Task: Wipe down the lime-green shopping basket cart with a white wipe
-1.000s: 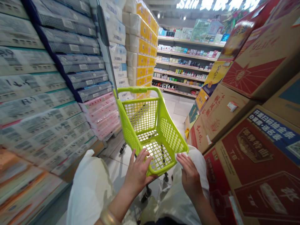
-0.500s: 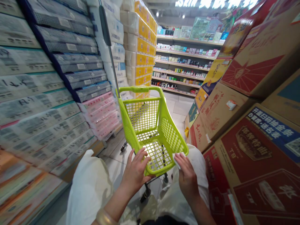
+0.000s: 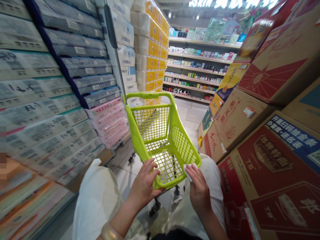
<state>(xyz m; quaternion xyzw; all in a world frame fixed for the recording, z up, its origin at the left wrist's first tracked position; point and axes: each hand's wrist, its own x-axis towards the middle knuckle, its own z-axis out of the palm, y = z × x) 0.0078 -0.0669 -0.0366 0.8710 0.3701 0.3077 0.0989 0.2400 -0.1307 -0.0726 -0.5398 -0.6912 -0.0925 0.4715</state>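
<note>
A lime-green shopping cart (image 3: 163,148) with a grid-patterned basket stands right in front of my knees. My left hand (image 3: 145,180) grips the near left corner of its rim, fingers over the edge and thumb lower on the near side. At the near right corner, my right hand (image 3: 200,188) presses a folded white wipe (image 3: 188,172) against the rim; cloth or paper, I cannot tell. Most of the wipe is hidden under the fingers. From the cart's far left side rises a thin metal pole with a dark grey sleeve (image 3: 111,28).
Tissue packs (image 3: 35,103) are stacked high along the left, with yellow-and-white packs (image 3: 151,50) farther on. Cardboard cartons (image 3: 272,160) crowd the right side. Shelves of small boxes and bottles (image 3: 195,66) stand at the back. Cart wheels (image 3: 155,208) rest on the tiled floor near my legs.
The view has shifted slightly. My left hand's fingers lie closer together on the rim than before. The right hand with the wipe stays at the same corner, and the cart has hardly moved.
</note>
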